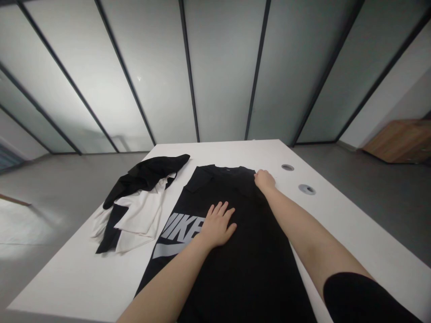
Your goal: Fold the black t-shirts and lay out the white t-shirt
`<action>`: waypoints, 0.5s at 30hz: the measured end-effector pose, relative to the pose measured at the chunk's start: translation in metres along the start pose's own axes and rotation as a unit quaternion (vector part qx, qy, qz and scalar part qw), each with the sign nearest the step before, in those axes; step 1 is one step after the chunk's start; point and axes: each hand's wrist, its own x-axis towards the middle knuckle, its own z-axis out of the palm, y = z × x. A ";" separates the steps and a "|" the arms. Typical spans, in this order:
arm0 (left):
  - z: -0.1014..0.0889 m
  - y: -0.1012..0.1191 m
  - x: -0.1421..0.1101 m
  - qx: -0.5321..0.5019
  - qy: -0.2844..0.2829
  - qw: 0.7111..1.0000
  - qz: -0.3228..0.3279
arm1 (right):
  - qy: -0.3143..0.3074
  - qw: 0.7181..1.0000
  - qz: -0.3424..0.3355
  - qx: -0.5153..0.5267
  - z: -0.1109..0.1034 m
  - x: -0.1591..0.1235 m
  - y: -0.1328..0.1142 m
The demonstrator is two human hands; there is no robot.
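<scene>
A black T-shirt [249, 264] lies spread on the white table, collar at the far end. A grey NIKE print [183, 229] shows along its left side, partly hidden by my left forearm. My left hand [218, 226] rests flat on the shirt's middle, fingers spread, just right of the print. At the far right shoulder of the shirt, my right hand [265, 181] has its fingers curled in around the fabric edge; the fingertips are mostly hidden. One sleeve [200, 179] is folded in over the left side of the shirt.
Left of the shirt lies a loose pile of black clothes [144, 172] and white clothes [141, 215]. Two round grommets [307, 189] are set in the white table [350, 242] at right. Frosted glass panels [222, 72] stand behind it; a wooden cabinet [400, 141] is far right.
</scene>
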 end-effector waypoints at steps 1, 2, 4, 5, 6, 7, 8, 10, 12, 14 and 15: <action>0.000 0.000 0.000 -0.001 0.000 1.000 0.000 | 0.000 1.000 0.009 0.005 -0.001 0.003 0.002; 0.000 0.000 0.001 -0.002 -0.001 1.000 -0.001 | 0.000 1.000 0.020 0.010 -0.002 0.006 0.004; 0.000 -0.001 0.001 -0.003 -0.002 1.000 -0.002 | 0.002 0.999 0.041 0.016 -0.004 0.011 0.009; 0.001 -0.001 0.001 -0.003 -0.001 1.000 -0.002 | 0.003 0.999 0.049 0.019 -0.006 0.012 0.010; 0.001 -0.001 0.001 -0.004 0.000 1.000 -0.002 | 0.004 0.998 0.054 0.022 -0.007 0.013 0.011; 0.002 -0.001 0.002 -0.004 0.000 1.000 -0.002 | 0.007 0.998 0.054 0.025 -0.008 0.014 0.011; 0.002 -0.001 0.002 -0.005 0.001 1.000 -0.003 | 0.012 0.998 0.051 0.028 -0.009 0.013 0.010; 0.003 -0.001 0.002 -0.004 0.001 1.000 -0.005 | 0.028 0.999 0.031 0.032 -0.008 0.010 0.003; 0.003 -0.001 0.002 -0.004 0.000 1.000 -0.008 | 0.036 0.999 -0.019 0.026 -0.005 0.003 -0.006; 0.002 0.000 0.002 -0.004 -0.004 1.000 -0.009 | 0.023 0.996 -0.085 0.005 0.002 -0.008 -0.015; 0.001 0.000 0.002 -0.004 -0.006 1.000 -0.010 | 0.009 0.994 -0.112 -0.010 0.007 -0.013 -0.018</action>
